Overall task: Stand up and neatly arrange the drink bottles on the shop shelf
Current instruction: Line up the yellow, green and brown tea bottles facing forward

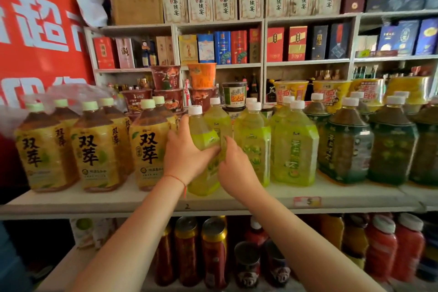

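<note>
A light green drink bottle (201,133) with a white cap stands upright at the front of the white shelf (142,199). My left hand (183,156) grips its left side and my right hand (233,168) presses its right side, both around the label. Right of it stand more light green bottles (294,147) in a row, then dark green bottles (346,144). To the left stand several amber tea bottles (148,142) with yellow labels, all upright.
Instant noodle cups (202,76) and a jar (234,93) are stacked behind the bottles. Boxed goods fill the wall shelves above. Cans (214,253) and red bottles (381,246) stand on the lower shelf. A red banner (40,31) hangs at left.
</note>
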